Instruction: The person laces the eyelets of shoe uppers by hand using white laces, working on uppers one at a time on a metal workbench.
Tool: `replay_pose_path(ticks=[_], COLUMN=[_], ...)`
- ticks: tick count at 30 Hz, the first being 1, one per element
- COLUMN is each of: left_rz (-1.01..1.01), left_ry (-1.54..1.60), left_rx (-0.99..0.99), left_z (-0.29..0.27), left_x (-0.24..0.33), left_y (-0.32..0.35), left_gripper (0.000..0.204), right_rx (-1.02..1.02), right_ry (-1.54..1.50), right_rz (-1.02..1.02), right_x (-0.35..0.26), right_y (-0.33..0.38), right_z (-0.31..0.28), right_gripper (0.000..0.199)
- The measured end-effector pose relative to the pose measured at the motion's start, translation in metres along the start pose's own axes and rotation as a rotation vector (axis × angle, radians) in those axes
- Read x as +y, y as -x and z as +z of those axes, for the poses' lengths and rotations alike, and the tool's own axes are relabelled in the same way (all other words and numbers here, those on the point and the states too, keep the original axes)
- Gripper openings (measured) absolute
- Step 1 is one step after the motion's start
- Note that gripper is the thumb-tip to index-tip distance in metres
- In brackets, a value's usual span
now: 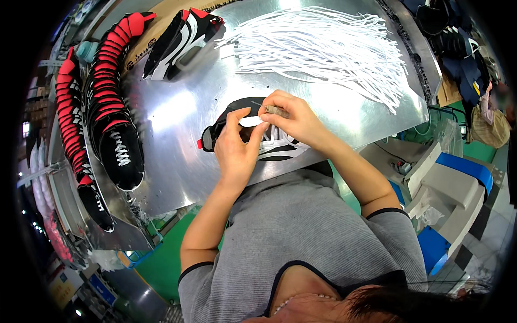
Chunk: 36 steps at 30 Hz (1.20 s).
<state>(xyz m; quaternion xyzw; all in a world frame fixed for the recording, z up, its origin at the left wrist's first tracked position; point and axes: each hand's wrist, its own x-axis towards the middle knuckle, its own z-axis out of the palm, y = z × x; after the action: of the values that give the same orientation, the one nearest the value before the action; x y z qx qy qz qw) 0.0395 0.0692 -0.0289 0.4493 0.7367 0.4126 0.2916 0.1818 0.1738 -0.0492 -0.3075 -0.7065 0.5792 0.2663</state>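
Observation:
A black and white shoe upper (280, 153) with a red tab at its heel end lies on the metal table in front of me. My left hand (237, 148) is closed over its opening, thumb and forefinger pinching at a flat white piece (249, 121) there. White laces (276, 137) cross the upper's front, partly under my right hand (295, 117). That hand grips a small hand tool with a tan, wrapped-looking handle (277, 111) and a thin metal tip pointing left. Both hands' fingertips meet over the upper; what exactly they pinch is partly hidden.
A wide bundle of white laces (318, 51) spreads across the far side of the metal table (167, 129). Finished-looking black and white uppers (183, 46) lie far left. Long nested rows of black and red uppers (121, 145) line the left edge. A beige machine (447, 183) stands right.

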Motion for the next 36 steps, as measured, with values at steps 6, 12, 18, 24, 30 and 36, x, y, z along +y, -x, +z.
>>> replay_pose_path(ticks=[6,12,18,24,30,36], left_rz=[0.133,0.113,0.252,0.429,-0.008,-0.177], left_ry=[-0.069,-0.042,-0.191,-0.257,0.308,0.568], left_rx=[0.077,0.120,0.063,0.052,-0.040,-0.101], left_z=[0.004,0.009,0.005,0.011,0.005,0.003], left_x=[-0.006,-0.011,0.000,-0.006,-0.002,0.005], left_y=[0.001,0.004,0.009,0.016,0.002,-0.012], left_gripper=[0.035,0.038,0.037,0.040,0.039,0.031], right_rx=[0.089,0.043,0.044,-0.022,0.065,0.168], right_ry=[0.160,0.399,0.457,0.578,0.554,0.489], right_rz=[-0.022,-0.086,-0.169,-0.036,-0.102,0.027], right_x=[-0.023,-0.028,-0.023,-0.021,-0.037,-0.031], right_y=[0.030,0.036,0.030,0.018,0.034,0.049], right_z=[-0.011,-0.016,-0.009,0.017,-0.020,-0.031], right_gripper=[0.018,0.012,0.011,0.019,0.014,0.030])
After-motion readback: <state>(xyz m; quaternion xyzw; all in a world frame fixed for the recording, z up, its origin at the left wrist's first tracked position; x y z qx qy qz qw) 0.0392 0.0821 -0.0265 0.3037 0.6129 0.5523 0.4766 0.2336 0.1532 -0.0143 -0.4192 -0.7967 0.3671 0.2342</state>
